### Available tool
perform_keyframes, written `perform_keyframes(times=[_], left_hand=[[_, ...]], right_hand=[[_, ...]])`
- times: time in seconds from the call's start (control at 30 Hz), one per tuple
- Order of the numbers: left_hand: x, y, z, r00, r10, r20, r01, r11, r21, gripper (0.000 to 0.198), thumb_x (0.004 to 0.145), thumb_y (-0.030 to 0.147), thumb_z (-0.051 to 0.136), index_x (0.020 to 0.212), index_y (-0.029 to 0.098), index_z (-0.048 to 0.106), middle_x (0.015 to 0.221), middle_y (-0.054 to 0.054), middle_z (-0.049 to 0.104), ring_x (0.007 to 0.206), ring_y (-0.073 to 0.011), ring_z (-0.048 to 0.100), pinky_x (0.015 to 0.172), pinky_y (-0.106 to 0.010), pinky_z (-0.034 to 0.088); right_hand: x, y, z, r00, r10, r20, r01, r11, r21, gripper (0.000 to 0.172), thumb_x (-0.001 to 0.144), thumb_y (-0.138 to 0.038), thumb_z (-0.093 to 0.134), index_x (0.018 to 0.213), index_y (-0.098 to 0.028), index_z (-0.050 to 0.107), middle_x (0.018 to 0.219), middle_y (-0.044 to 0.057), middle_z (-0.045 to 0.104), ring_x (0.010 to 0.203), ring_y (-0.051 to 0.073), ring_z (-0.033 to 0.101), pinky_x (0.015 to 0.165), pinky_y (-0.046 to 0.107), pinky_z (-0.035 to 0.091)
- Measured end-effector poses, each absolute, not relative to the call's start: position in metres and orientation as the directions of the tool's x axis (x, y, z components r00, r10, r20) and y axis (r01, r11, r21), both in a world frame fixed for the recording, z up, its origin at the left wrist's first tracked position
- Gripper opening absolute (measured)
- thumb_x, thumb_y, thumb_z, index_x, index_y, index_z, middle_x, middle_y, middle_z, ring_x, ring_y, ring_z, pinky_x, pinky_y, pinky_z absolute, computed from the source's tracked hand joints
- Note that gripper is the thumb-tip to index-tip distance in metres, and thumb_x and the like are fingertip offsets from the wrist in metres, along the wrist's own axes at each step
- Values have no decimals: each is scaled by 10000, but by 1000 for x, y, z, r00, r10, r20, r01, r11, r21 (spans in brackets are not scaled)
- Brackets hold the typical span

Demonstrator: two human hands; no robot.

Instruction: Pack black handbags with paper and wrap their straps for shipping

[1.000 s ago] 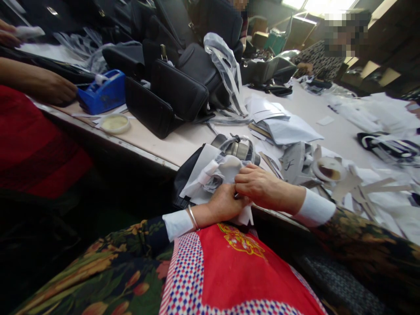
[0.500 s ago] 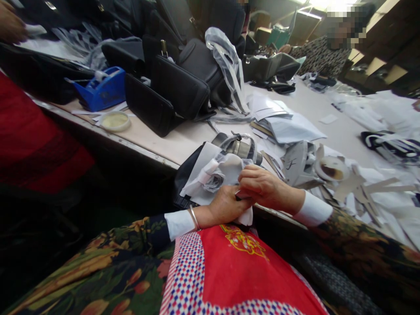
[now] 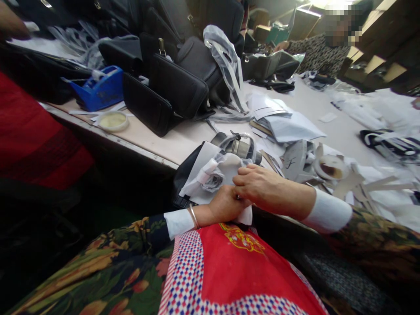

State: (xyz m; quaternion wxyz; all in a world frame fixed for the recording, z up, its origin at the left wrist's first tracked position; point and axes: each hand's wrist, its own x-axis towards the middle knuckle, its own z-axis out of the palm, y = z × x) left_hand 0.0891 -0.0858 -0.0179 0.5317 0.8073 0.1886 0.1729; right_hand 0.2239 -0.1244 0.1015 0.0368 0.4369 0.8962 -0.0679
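Note:
A black bag (image 3: 181, 187) rests at the table's front edge, with white paper (image 3: 199, 165) and a roll of clear plastic wrap (image 3: 213, 180) on it. Both of my hands meet at the bag's right side. My left hand (image 3: 226, 203) is closed, with white material showing beneath it; what its fingers grip is hidden. Over it, my right hand (image 3: 257, 186) is closed too, its fingertips against the left hand's fingers, and anything pinched there is too small to make out. Just behind stands a metal container (image 3: 239, 146) beside a plastic-wrapped handle.
Black bags (image 3: 179, 85) stand behind to the left, near a blue tape dispenser (image 3: 101, 92) and a round dish (image 3: 113, 121). Papers (image 3: 292, 124) and scraps lie right. Another person (image 3: 320, 54) works across the table; a hand (image 3: 11, 22) shows far left.
My right hand has shifted slightly left and its forearm has turned, its fingers now closer over my left hand. My left hand has hardly moved.

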Motion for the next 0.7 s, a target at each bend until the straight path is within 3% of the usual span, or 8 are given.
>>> perform_keyframes(times=[0.4, 0.57, 0.7], left_hand=[[91, -79, -12, 921, 387, 43, 25, -168, 985, 195, 806, 262, 613, 662, 134, 642, 649, 13, 611, 621, -117, 515, 552, -223, 379], [89, -83, 2, 916, 396, -65, 97, -62, 993, 179, 786, 257, 562, 734, 138, 685, 727, -6, 677, 681, -156, 563, 604, -247, 435], [94, -77, 0, 910, 388, -150, 188, -62, 980, 203, 774, 344, 567, 717, 212, 711, 735, 28, 708, 717, -202, 603, 631, -292, 475]], right_hand=[[243, -148, 84, -676, 734, 65, 735, 678, -8, 243, 1015, -196, 446, 824, -179, 596, 805, 49, 576, 770, 212, 368, 709, 380, 276], [247, -159, 82, -661, 750, 29, 750, 659, 64, 233, 1014, -238, 469, 820, -195, 590, 866, 30, 606, 809, 203, 427, 717, 373, 299], [260, -161, 71, -662, 749, 9, 744, 656, 124, 201, 1026, -296, 472, 918, -207, 615, 972, 21, 626, 878, 196, 482, 734, 366, 334]])
